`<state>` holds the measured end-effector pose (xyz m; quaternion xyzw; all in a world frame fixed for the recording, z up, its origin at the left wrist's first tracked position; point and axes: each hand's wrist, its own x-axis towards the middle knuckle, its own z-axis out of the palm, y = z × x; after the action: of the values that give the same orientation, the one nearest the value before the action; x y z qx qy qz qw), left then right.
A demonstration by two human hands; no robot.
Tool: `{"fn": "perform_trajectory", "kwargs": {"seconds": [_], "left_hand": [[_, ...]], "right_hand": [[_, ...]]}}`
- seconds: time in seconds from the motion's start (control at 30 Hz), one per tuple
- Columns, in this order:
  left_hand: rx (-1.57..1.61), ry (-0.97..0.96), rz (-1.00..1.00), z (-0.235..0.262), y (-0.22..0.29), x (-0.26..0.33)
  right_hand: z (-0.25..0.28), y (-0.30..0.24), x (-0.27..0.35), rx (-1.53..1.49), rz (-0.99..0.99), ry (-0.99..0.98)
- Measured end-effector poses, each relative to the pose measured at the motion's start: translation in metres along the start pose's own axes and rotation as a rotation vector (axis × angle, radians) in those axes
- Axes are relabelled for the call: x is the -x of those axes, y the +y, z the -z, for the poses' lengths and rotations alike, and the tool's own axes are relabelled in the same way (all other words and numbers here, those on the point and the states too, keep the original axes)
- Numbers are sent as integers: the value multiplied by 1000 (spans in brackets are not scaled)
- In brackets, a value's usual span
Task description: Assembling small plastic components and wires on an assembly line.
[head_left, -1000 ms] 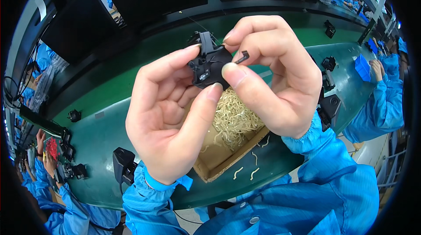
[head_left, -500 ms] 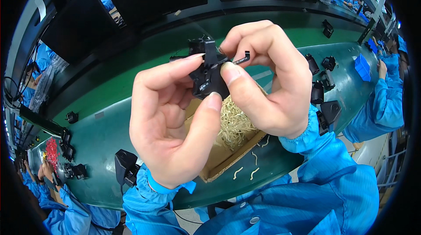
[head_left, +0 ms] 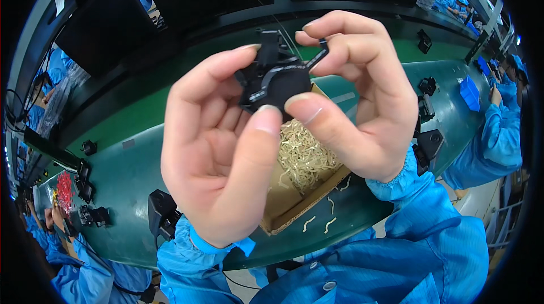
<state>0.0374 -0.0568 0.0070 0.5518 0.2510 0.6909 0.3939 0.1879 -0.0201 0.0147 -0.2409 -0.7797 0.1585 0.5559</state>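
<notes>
In the head view, a black plastic part (head_left: pixel 276 80) is held up close to the camera, above the green conveyor belt (head_left: pixel 130 173), between both raised hands. The left hand (head_left: pixel 218 151) is closed on the part: its thumb is pressed against the lower edge and its forefinger is curled over the upper left side. The right hand (head_left: pixel 357 100) is also closed on it, with the thumb laid against the lower right of the round face, while a small dark projecting piece (head_left: pixel 318 54) at the part's upper right is pinched by the forefinger tips (whether this piece is joined to the part cannot be told).

Below the hands, an open cardboard box (head_left: pixel 289 205) filled with pale bent wire pieces (head_left: pixel 303 153) is seen on the belt, and a few loose pieces (head_left: pixel 326 219) lie just beside its front edge. Further black parts (head_left: pixel 428 108) are spread along the belt to the right, and another black part (head_left: pixel 161 210) sits near the left sleeve. Blue-sleeved co-workers (head_left: pixel 493 139) are seen at the belt's right end.
</notes>
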Motion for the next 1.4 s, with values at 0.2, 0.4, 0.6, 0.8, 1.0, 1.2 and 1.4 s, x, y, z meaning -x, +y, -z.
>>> {"fn": "perform_trajectory", "kwargs": {"seconds": [0.2, 0.4, 0.6, 0.8, 1.0, 1.2, 1.4], "left_hand": [[-116, -145, -126, 4, -4, 1], [-189, -166, -150, 5, -6, -1], [-198, -165, -126, 3, -5, 1], [-176, -151, -119, 3, -4, 3], [-183, -136, -127, 6, -5, 3], [-159, -100, -70, 4, -5, 3], [-154, -94, -53, 6, -6, 2]], "right_hand": [[-1, -1, 0, -183, -85, 43], [3, -5, 0, -179, -34, 27], [1, 0, -2, -184, -26, 58], [-2, 0, 0, -101, 5, 87], [-3, -2, 2, 131, 81, 79], [-4, 3, 0, 269, 218, 83], [-4, 1, -1, 249, 129, 70]]}}
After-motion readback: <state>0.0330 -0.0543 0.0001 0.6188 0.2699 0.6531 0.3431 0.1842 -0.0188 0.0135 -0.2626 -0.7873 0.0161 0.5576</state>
